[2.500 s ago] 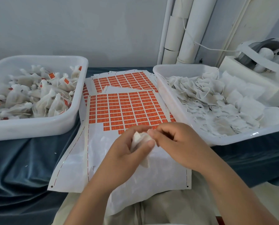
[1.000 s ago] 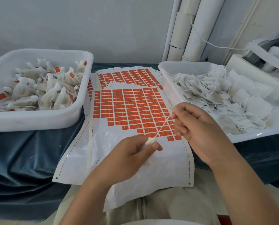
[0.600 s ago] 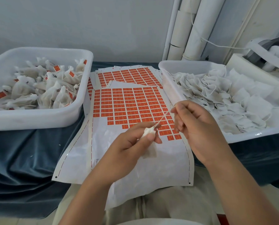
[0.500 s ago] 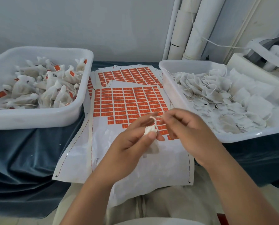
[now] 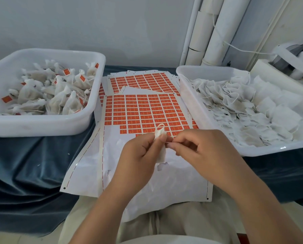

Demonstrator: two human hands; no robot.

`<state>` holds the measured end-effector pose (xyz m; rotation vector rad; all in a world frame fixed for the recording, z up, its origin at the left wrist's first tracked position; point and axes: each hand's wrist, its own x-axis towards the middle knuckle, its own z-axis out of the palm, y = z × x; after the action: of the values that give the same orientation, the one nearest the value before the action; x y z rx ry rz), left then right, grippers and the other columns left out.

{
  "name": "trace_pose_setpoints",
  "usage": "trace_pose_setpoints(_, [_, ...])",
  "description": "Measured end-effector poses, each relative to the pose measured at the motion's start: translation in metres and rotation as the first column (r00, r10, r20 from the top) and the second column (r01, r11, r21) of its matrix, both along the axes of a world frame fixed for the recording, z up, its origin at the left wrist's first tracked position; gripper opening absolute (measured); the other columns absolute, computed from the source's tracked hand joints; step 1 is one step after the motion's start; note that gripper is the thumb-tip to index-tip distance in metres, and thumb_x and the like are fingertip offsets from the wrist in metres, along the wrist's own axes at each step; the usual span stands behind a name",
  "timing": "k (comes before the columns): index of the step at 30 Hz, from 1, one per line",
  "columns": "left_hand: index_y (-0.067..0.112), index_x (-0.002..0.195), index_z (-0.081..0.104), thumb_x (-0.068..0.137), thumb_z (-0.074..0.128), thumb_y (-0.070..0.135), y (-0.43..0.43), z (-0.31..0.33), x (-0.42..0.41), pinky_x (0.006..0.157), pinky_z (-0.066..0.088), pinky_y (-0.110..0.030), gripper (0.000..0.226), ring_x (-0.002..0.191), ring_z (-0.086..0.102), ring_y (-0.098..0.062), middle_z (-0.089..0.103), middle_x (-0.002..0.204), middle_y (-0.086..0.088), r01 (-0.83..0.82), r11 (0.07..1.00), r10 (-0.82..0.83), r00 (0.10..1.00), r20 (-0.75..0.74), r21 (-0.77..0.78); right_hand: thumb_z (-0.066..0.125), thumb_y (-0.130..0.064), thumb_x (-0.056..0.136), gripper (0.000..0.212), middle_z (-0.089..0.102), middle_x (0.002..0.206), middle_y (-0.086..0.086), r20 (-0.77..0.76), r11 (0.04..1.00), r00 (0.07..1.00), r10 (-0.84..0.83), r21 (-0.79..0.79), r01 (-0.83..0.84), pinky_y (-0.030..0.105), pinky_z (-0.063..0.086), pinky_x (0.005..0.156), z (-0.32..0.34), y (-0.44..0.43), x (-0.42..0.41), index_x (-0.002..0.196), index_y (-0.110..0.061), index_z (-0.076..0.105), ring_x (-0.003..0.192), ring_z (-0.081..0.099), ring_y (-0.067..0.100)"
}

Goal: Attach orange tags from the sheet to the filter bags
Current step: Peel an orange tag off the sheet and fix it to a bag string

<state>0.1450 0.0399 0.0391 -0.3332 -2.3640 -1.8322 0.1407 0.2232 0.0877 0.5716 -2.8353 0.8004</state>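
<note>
Left hand [image 5: 138, 155]: pinched the gathered neck of a filter bag [image 5: 162, 154], held over the stripped near part of the tag sheet [image 5: 164, 182].
Right hand [image 5: 201, 148]: pinched the string's end right beside the bag. A second earlier it had drawn that string taut out to the right.
String [image 5: 160, 125]: now slack, looped above the neck.
Meaning: the bag was probably cinched shut. It carried no tag yet, so peeling one of the orange tags [image 5: 143, 111] likely came next.
Left of sheet: left tub [image 5: 41, 127] of tagged bags [image 5: 59, 95].
Right of sheet: right tub [image 5: 187, 88] of untagged bags [image 5: 244, 110].
</note>
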Motion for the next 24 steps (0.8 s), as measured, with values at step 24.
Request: trace_pose_setpoints(24, [0.032,0.1,0.065,0.108,0.048,0.045,-0.009,-0.003,0.001,0.075,0.057,-0.041,0.023,0.083,0.063,-0.022,0.063,0.088,-0.001,0.49,0.859,-0.484,0.872,0.075,-0.146,0.072,-0.036,0.094,0.008,0.072,0.089,-0.022,0.156,0.954,0.969,0.192,-0.26,-0.148,0.012,0.047,0.075,-0.002,0.009,-0.011,0.088,-0.04,0.076,0.091,0.067,0.006])
